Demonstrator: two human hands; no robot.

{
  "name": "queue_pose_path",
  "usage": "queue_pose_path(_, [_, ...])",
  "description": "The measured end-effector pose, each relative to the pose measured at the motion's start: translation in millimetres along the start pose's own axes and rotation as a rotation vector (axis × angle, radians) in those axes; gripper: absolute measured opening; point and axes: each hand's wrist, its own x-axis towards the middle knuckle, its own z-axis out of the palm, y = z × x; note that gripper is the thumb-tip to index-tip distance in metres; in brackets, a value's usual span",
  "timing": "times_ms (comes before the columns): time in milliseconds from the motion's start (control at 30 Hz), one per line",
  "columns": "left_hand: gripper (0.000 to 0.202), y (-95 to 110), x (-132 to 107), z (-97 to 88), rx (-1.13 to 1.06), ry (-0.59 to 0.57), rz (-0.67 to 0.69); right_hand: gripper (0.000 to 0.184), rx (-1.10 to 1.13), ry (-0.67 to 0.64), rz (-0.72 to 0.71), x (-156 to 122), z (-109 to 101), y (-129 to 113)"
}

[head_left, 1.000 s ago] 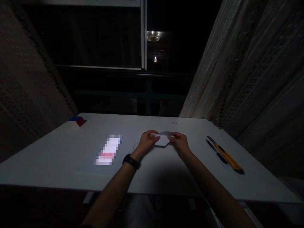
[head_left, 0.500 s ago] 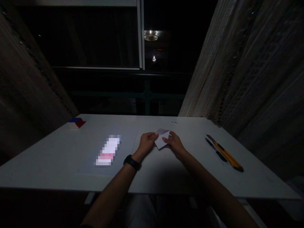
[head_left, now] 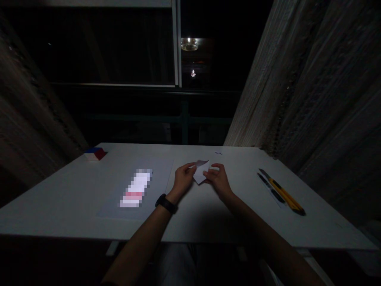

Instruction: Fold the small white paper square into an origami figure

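A small folded piece of white paper (head_left: 201, 173) is held up between my two hands over the middle of the white table. My left hand (head_left: 183, 178) pinches its left side, the thumb lying on the near face. A black watch or band sits on that wrist. My right hand (head_left: 219, 180) grips the paper's lower right edge with the thumb in front. Its index finger is raised and bent, apart from the upper right corner. The fingers behind the paper are partly hidden.
A lit, blurred phone (head_left: 136, 188) lies on a pale sheet (head_left: 162, 174) at left. A red, white and blue block (head_left: 95, 153) stands at the far left. Yellow (head_left: 287, 196) and white-black (head_left: 272, 188) cutters lie at right. Small scraps (head_left: 218, 153) lie near the back edge.
My right index finger has come away from the paper's upper right corner. The paper has tilted slightly and shifted a little to the left.
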Motion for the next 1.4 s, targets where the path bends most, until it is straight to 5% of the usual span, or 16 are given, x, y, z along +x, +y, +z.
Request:
queue_pose_path(233, [0.039,4,0,0.1,0.010,0.028,-0.081,0.030,-0.232,-0.058,-0.105,1,-1,3])
queue_pose_path(500, [0.034,5,-1,-0.3,-0.277,-0.030,-0.237,0.034,-0.279,-0.072,-0.117,-1,0,1])
queue_pose_path(800, [0.048,10,-2,-3.3,-0.359,-0.072,-0.233,0.033,-0.331,-0.065,-0.193,1,-1,5])
queue_pose_path(1000, [0.039,17,-6,-4.0,-0.424,-0.218,-0.231,0.027,-0.430,0.030,-0.375,9,-6,14])
queue_pose_path(1167, [0.040,13,-6,-3.2,-0.431,-0.174,-0.266,0.021,-0.394,0.035,-0.433,6,-4,10])
queue_pose_path(1400, [0.037,9,-6,-4.8,-0.427,-0.291,-0.313,0.018,-0.399,0.032,-0.481,3,-2,3])
